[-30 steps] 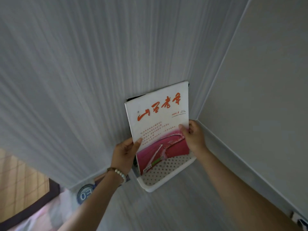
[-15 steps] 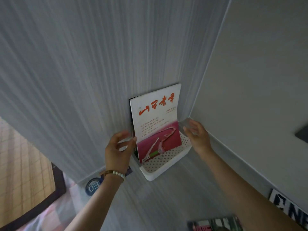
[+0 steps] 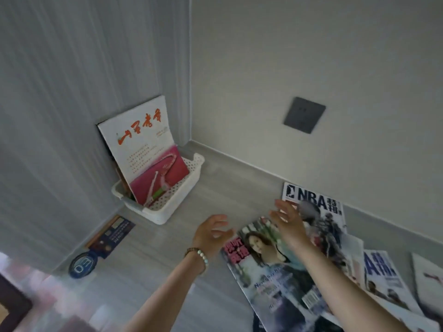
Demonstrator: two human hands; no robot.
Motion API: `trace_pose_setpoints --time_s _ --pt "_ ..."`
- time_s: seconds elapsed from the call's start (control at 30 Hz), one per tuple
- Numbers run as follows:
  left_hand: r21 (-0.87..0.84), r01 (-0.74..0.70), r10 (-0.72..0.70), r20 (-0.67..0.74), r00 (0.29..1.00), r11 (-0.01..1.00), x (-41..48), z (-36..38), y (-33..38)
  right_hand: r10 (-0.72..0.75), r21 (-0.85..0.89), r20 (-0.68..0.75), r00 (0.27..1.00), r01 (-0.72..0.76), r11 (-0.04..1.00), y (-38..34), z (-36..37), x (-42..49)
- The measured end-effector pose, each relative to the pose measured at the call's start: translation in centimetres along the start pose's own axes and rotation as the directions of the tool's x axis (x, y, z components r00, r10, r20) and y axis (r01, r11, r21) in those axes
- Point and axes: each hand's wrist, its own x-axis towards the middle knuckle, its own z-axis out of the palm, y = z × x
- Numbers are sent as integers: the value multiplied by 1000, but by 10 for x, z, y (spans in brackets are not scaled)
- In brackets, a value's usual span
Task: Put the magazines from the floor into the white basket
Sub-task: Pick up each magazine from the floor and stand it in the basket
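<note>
The white perforated basket (image 3: pixel 167 209) sits on the floor in the room's corner. A white and pink magazine (image 3: pixel 143 149) with red lettering stands upright in it, leaning on the left wall, with darker magazines behind it. Several magazines lie fanned out on the floor at the right: one with a woman on its cover (image 3: pixel 271 267) nearest, and an NBA magazine (image 3: pixel 323 212) behind it. My left hand (image 3: pixel 212 233) hovers open just left of the woman's cover. My right hand (image 3: pixel 287 219) is open above the cover's top edge, holding nothing.
A dark booklet (image 3: pixel 112 233) and a round blue label (image 3: pixel 82 263) lie on the floor by the left wall. A grey wall socket (image 3: pixel 304 115) is on the right wall. More magazines (image 3: pixel 383 279) spread toward the right edge. Bare grey floor lies between basket and pile.
Both hands have let go of the white and pink magazine, which now stands in the basket. They moved back and right to the floor pile, and the view swung right with them.
</note>
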Motion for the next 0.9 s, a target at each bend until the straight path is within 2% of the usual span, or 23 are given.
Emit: trace_pose_setpoints --time_s 0.1,0.2,0.27,0.33,0.37,0.4,0.47,0.53,0.63,0.7,0.8,0.9 --pt "66 63 -72 144 987 996 -14 40 -18 73 -52 -98 993 -78 996 31 -45 -40" --pt "215 46 -98 237 966 975 -27 71 -39 141 -113 -155 978 -159 981 63 -79 -77" --pt "384 19 -124 251 960 923 -34 88 -55 197 -141 -135 971 -215 966 81 -91 -99" --pt "531 26 -164 215 963 847 -41 100 -70 201 -119 -54 978 -206 971 96 -91 -117" --pt "569 48 -185 185 965 821 -44 105 -77 159 -173 -17 987 -159 972 103 -87 -125" --pt "577 78 -198 149 969 813 -48 108 -82 125 -307 -16 992 -124 943 110 -82 -132" --pt "514 127 -181 57 982 848 -54 112 -86 39 -529 -71 997 -71 845 124 -72 -139" --pt "373 165 -150 -70 986 913 -55 111 -85 -28 -549 -110 994 -37 835 129 -62 -146" --pt "196 248 -196 -252 948 949 -45 96 -80 -15 -550 -166 986 -80 832 129 -53 -147" --pt "119 298 -261 -255 931 947 -38 82 -79 20 -535 -209 978 -131 835 129 -52 -144" --pt "-65 350 -356 -157 921 934 -31 65 -78 100 -408 -202 974 -177 895 126 -51 -136" --pt "132 362 -342 -154 927 923 -25 53 -78 190 -257 -185 964 -234 938 121 -51 -128"
